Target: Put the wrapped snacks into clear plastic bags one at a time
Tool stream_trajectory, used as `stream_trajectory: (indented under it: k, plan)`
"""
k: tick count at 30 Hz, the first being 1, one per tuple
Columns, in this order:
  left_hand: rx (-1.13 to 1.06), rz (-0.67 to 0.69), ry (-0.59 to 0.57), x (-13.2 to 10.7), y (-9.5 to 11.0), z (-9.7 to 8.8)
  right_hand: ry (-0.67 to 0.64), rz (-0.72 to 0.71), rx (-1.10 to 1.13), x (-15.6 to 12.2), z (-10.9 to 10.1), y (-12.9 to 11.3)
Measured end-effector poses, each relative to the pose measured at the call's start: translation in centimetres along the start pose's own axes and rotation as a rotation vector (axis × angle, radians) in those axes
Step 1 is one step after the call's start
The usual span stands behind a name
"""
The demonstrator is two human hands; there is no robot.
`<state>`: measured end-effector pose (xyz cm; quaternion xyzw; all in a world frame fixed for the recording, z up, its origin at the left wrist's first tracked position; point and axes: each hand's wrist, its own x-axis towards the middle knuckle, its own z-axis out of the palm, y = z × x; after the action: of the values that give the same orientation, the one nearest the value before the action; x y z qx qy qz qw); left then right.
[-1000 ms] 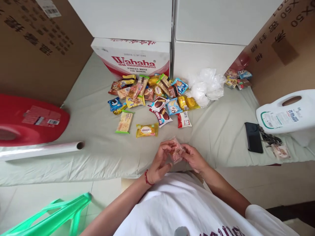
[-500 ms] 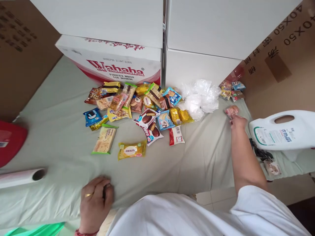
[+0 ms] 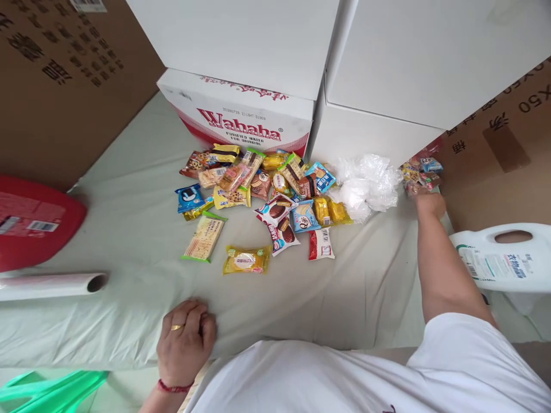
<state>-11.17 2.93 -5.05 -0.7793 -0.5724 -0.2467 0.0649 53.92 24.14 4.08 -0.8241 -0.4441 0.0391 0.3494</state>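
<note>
My right hand (image 3: 431,204) reaches to the far right with its fingers on a small pinkish wrapped snack (image 3: 414,189). It is right at the front of a little group of snack packets, among them a blue packet (image 3: 431,164); the fingertips are partly hidden. My left hand (image 3: 185,338) rests curled into a fist at the near edge of the cloth, with nothing visible in it. In the middle lies a heap of wrapped snacks, with a yellow cake packet (image 3: 247,260), a green-edged cracker packet (image 3: 204,236) and a red-and-white packet (image 3: 321,244) in front.
Crumpled clear plastic bags (image 3: 365,183) lie right of the heap. Behind stand a Wahaha carton (image 3: 241,117) and white boxes (image 3: 387,63). A white detergent jug (image 3: 512,258) is at the right. A red container (image 3: 38,223) and a plastic film roll (image 3: 51,285) are at the left.
My right hand has carried the pinkish snack away from me to the small group by the cardboard at the right. My left hand stays curled at the edge. The whole view has shifted.
</note>
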Motion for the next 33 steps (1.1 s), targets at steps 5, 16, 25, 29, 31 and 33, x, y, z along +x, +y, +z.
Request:
stream_trajectory:
  k: [5,16,25,29,31,33]
  plan:
    - [-0.027,0.023,0.016,-0.1,-0.1,0.1,0.011,-0.226,-0.047,-4.5,0.5,-4.2]
    - [-0.250,-0.127,0.033,-0.2,0.2,-0.3,-0.285,-0.557,-0.021,-10.2,4.6,-13.5]
    - [-1.287,-0.745,-0.466,4.8,7.1,-3.0,-0.451,-0.090,0.834,-28.2,2.9,-13.4]
    - [-1.618,-0.775,-0.562,8.6,11.2,-1.5,-0.653,-0.334,0.623,-34.0,4.0,-14.1]
    - [-1.623,-0.780,-0.542,9.5,12.3,-0.4,-0.709,-0.430,0.541,-34.9,4.1,-14.3]
    - [-1.634,-0.837,-0.506,9.8,12.6,0.5,-0.701,-0.476,0.525,-34.7,3.9,-14.2]
